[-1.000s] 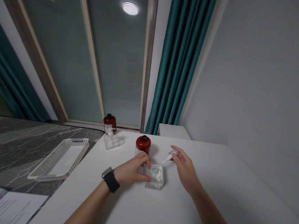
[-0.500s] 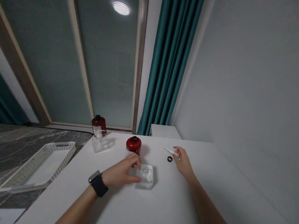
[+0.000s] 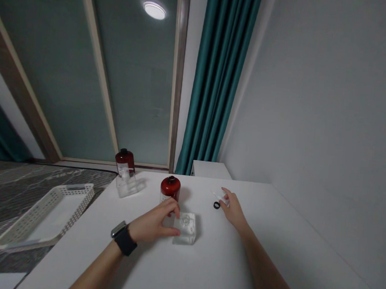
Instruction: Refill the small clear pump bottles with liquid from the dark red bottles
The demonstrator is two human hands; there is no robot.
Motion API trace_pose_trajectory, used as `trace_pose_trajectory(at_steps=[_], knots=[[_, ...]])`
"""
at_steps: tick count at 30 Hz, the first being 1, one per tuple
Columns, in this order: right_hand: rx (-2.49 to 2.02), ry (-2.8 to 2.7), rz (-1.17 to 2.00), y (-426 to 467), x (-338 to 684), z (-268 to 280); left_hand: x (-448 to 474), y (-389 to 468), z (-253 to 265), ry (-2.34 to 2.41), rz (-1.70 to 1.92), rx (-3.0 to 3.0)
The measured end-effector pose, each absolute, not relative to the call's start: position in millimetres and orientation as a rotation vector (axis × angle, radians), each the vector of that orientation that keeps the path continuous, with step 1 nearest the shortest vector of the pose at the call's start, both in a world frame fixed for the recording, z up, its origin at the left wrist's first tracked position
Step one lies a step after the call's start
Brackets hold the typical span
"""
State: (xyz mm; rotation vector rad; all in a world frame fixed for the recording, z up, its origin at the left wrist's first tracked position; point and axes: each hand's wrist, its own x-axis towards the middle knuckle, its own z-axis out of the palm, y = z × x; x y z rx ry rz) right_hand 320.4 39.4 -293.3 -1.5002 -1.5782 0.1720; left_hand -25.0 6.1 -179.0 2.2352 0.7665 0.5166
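Note:
On the white table a clear, square-sided bottle [image 3: 187, 233] stands with a round opening visible on its top. My left hand [image 3: 154, 221], wearing a dark watch, curves round its left side, fingers at the back and thumb at the front. A slim whitish piece, pointed at its left end [image 3: 218, 196], is between the thumb and fingers of my right hand [image 3: 233, 209]; its exact kind is unclear. Just left of those fingers lies a small black ring [image 3: 216, 205]. Behind my left hand a red-brown bottle [image 3: 170, 187] stands upright, its lower part hidden.
At the table's far left are another red-brown bottle [image 3: 125, 158] with a dark cap and a clear container [image 3: 126, 188] in front of it. A white perforated basket [image 3: 49, 196] lies left of the table. A plain wall [image 3: 329, 127] borders the right side.
The whole view has shifted slightly. The pointed piece looks fainter and more tucked into my right hand. My left hand keeps its place at the clear bottle.

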Motion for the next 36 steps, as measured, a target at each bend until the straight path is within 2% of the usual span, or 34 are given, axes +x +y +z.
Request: trace_pose_trajectory(at_steps=[24,32,36], knots=[[-1.481,-1.633,0.152,35.2,322.5,-281.4,-25.4,6.9,-179.9,0.752,0.512,2.233],[-1.456,-1.523,0.104,27.0,308.4,-261.5,-25.9,7.7,-181.8,0.754,0.519,2.238],[-1.389,-1.524,0.179,11.3,276.3,-247.2,-25.8,7.5,-182.4,0.738,0.543,2.242]])
